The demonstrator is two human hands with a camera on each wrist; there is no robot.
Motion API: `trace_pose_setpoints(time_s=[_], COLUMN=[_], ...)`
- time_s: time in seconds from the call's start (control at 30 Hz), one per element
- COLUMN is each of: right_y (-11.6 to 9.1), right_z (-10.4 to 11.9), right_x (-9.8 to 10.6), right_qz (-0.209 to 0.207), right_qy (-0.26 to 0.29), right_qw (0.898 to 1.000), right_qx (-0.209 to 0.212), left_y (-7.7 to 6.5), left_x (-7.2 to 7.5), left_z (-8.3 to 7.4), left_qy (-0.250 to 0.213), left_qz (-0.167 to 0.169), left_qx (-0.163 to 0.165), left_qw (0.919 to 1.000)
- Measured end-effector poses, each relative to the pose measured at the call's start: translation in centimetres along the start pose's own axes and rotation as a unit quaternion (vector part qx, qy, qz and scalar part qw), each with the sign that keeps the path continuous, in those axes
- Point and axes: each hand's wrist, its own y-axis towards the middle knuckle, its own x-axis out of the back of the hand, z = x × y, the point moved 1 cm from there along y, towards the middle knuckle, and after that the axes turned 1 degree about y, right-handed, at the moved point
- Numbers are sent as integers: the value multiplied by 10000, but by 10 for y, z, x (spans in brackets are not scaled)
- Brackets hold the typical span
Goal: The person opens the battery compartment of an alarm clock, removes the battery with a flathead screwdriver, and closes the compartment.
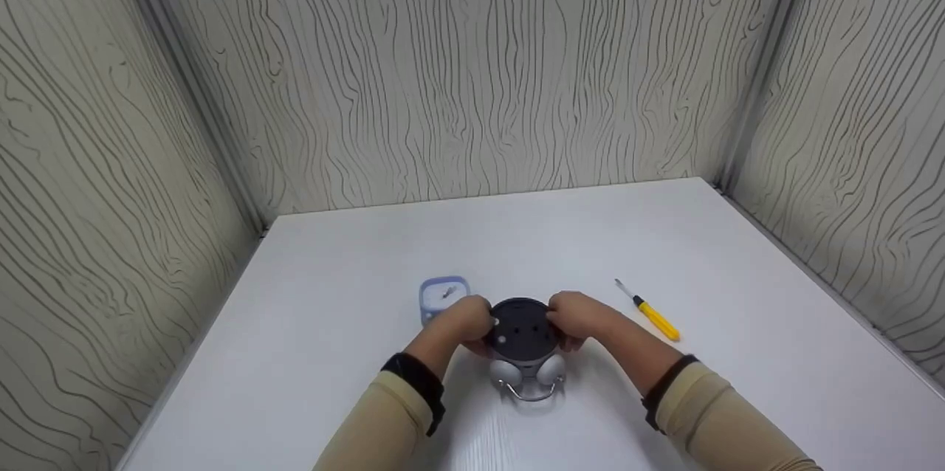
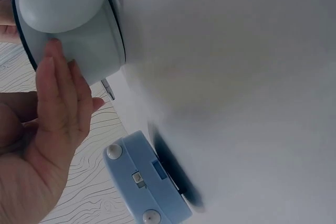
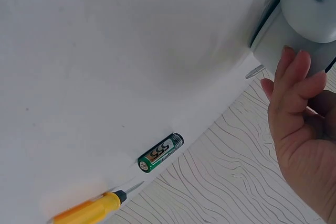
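A round twin-bell alarm clock [image 1: 523, 344] lies with its black back facing up and its two pale bells and wire handle toward me. My left hand [image 1: 466, 321] grips its left side, fingertips [image 2: 54, 48] along the pale casing under a bell. On the opposite side my right hand [image 1: 579, 317] holds the casing, thumb and forefinger at the edge of the black back. In the right wrist view, several of its fingers [image 3: 294, 69] reach up against the casing. Part of the clock's rim is hidden behind both hands.
Just beyond my left hand lies a small blue clock [image 2: 142, 174] with white knob-like feet. A yellow-handled screwdriver [image 1: 657, 320] rests to the right on the white table [image 1: 332, 294]. Near its tip is a green battery [image 3: 161, 152]. Wood-patterned panels [image 1: 472, 72] enclose the table.
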Motion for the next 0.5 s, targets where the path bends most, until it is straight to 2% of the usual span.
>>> trace_pose_setpoints(time_s=[0.1, 0.23, 0.33, 0.5], right_y=[-1, -1, 0, 1], right_z=[0, 0, 1, 5], right_x=[0, 1, 2, 4], right_qz=[-37, -113, -113, -197], right_qy=[-5, 19, 120, 184], right_qw=[10000, 9999, 9998, 9994], right_qx=[43, 51, -86, -225], left_y=[-2, -5, -7, -12], left_x=[0, 0, 1, 3], left_z=[1, -1, -4, -7], left_qy=[229, -153, -276, 365], left_qz=[-61, -21, -79, -367], left_qx=[-135, -4, 68, -91], left_qw=[9996, 9999, 9996, 9986])
